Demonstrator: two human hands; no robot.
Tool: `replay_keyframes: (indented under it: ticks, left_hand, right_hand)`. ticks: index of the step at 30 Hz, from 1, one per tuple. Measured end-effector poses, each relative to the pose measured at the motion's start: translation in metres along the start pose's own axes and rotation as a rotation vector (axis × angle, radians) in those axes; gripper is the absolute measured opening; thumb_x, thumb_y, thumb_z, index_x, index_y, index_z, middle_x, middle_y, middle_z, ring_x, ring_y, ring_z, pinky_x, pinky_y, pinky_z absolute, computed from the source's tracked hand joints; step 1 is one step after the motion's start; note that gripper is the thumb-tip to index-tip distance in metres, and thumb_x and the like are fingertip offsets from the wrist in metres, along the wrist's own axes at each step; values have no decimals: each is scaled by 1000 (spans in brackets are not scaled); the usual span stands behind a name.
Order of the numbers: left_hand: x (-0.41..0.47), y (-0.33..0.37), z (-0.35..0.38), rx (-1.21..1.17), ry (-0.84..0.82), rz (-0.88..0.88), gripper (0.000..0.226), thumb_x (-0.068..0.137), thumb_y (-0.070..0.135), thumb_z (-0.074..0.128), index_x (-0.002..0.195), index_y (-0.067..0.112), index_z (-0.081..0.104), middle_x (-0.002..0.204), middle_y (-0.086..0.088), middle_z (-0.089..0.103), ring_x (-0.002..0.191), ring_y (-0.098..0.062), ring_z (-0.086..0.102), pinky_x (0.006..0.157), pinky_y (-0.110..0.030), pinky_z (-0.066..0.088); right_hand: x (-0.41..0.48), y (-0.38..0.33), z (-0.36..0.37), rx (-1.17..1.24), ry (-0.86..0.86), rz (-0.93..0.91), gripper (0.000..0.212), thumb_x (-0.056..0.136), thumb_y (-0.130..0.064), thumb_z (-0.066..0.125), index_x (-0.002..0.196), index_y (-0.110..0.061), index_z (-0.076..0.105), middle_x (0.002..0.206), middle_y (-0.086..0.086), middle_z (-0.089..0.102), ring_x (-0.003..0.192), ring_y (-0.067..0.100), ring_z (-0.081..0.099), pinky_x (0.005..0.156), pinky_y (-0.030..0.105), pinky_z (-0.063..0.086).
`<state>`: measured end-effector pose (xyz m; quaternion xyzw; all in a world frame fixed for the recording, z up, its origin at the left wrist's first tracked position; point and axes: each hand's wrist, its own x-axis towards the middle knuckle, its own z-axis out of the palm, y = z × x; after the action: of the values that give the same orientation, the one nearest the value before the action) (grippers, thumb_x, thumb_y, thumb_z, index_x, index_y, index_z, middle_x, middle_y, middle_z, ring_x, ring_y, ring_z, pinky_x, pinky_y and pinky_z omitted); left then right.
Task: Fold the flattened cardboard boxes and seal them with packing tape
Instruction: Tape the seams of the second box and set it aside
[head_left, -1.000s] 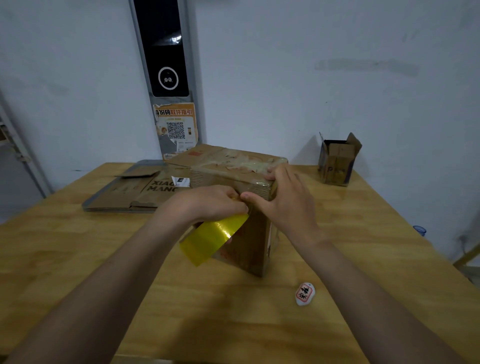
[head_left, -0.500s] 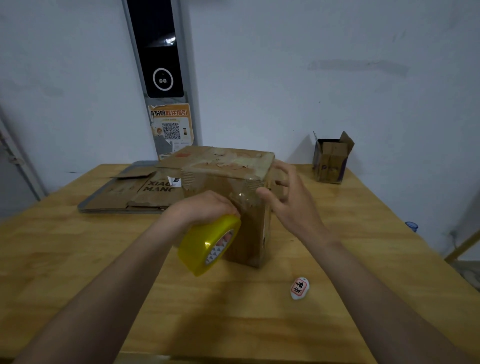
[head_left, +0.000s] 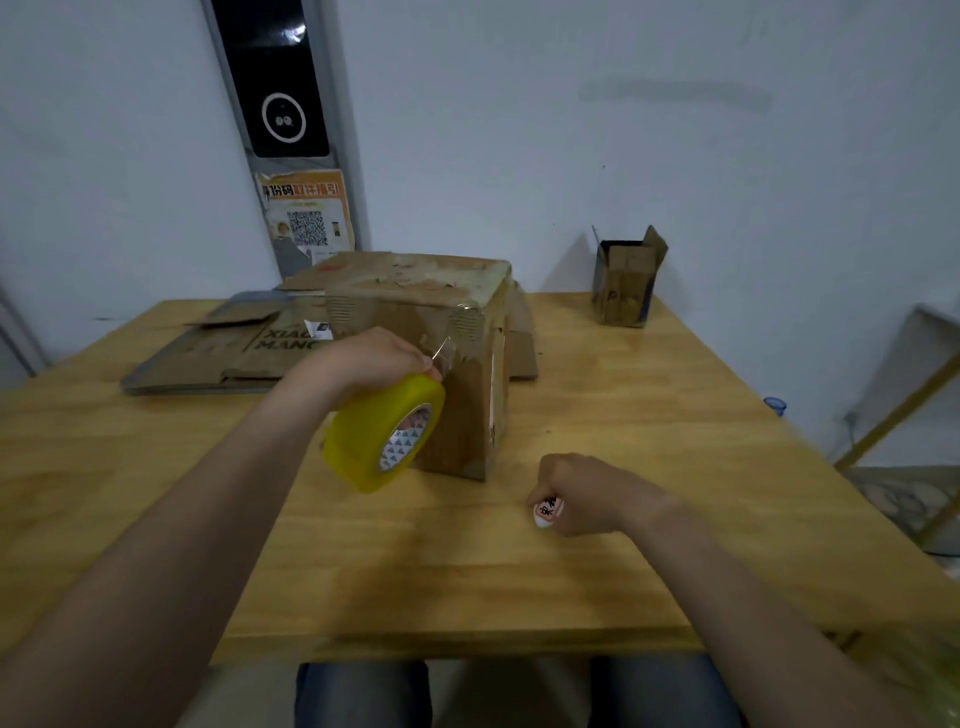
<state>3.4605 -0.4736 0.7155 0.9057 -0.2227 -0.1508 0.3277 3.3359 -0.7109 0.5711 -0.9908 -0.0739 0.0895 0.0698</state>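
Left hand (head_left: 363, 364) grips the yellow tape roll (head_left: 369, 441) just before the folded box (head_left: 415, 291) at mid-counter (head_left: 467, 571). A short taut tape strand (head_left: 441, 348) runs from the roll up to the box's near face. Right hand (head_left: 592, 493), well apart and low at the box's front right, curls round a small white oval item (head_left: 545, 512), likely a cutter; the strand lies up-left of it. Count: one folded box, one roll, one small open box (head_left: 626, 286), and flattened cardboard (head_left: 234, 353), number unclear.
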Motion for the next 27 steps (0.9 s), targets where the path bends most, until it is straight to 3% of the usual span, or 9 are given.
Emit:
replay_keyframes:
  ticks: [2,5,10,14,17,18,20,24,27]
  left_hand:
    - [0,-1,-1,-11,-4,-8,23,102,32,59,106,25,81,99,9,65,98,-20,61,90,-34,51]
    - [1,-1,-2,-21,2,-9,23,102,32,60,105,25,81,97,12,64,98,-20,61,89,-34,51]
    - [1,0,-4,-31,-3,-28,22,101,34,61,106,25,81,98,10,64,106,-26,61,99,-39,51]
    - [1,-2,-6,-47,-10,-32,23,102,34,60,105,24,81,98,8,66,102,-24,63,90,-36,53]
    - [2,-2,-8,-23,-22,-37,23,101,36,61,105,25,81,101,4,68,97,-22,64,81,-32,53]
    - [2,-2,-9,-11,-28,-36,23,101,36,61,106,25,81,103,4,68,97,-22,64,81,-32,54]
    - [3,-2,-11,1,-39,-27,23,102,35,60,106,25,81,106,4,70,97,-20,65,81,-30,55]
    - [4,0,-15,72,-58,0,25,103,35,58,106,27,81,107,5,69,96,-15,64,77,-27,52]
    - [5,0,-19,143,-56,6,25,103,37,57,104,30,81,113,3,69,101,-16,63,82,-30,51]
  right_hand:
    - [-3,-2,5,58,71,-11,16,86,-19,65,95,-24,76,99,3,52,93,23,57,80,34,48]
    - [-3,-8,12,40,127,26,28,92,-30,60,115,-26,75,107,4,55,97,25,60,85,36,50]
    - [7,-8,18,-50,158,74,28,108,-15,41,120,-7,65,119,12,57,107,32,59,88,39,46]
    - [12,0,11,203,117,172,24,94,10,44,96,-7,60,105,16,59,96,34,57,76,35,41]
    - [11,-3,-11,483,247,207,15,107,-15,47,109,-16,62,91,8,68,78,17,65,66,29,48]
    - [11,-8,-21,584,290,206,15,109,-24,46,111,-19,61,84,6,68,65,7,62,57,25,46]
    - [13,-19,-41,823,354,202,19,110,-30,44,109,-20,59,74,4,59,44,6,44,42,23,34]
    - [16,-41,-77,1255,420,75,25,111,-27,40,118,-18,61,81,8,49,46,8,32,40,23,26]
    - [22,-54,-96,1201,482,-29,23,110,-23,41,117,-25,63,80,2,55,46,8,37,39,22,29]
